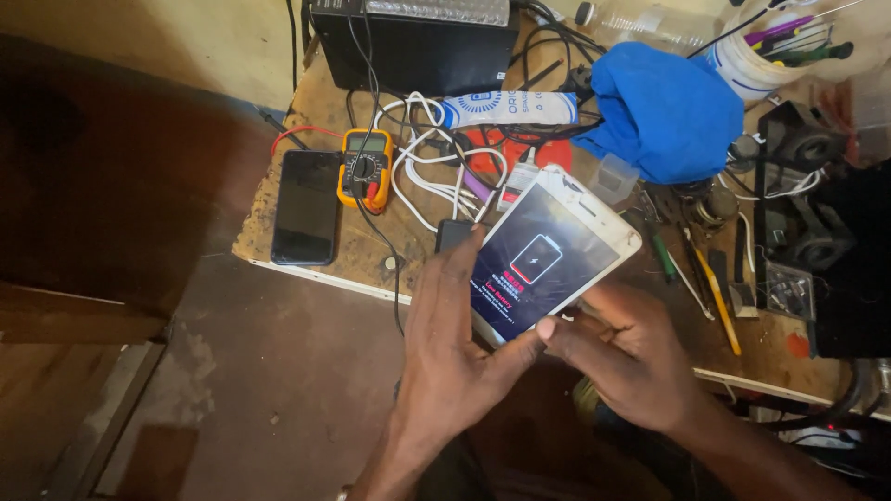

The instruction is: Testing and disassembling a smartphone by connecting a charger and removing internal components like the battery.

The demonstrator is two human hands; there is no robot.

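Observation:
I hold a white smartphone [548, 255] tilted above the workbench edge, its lit screen showing a battery icon with red markings below. My left hand [455, 343] grips its lower left side, with the thumb near the bottom corner. From the right, my right hand [626, 357] supports the phone, its thumb touching the bottom edge. A white cable runs from the phone's top toward the tangle of wires [436, 167] behind it.
A black phone [306, 206] lies face up at the bench's left end beside a yellow multimeter [365, 167]. A blue cloth [664, 111], a black box [418, 42], a white cup of tools [766, 51] and screwdrivers [710, 283] crowd the wooden bench [320, 264].

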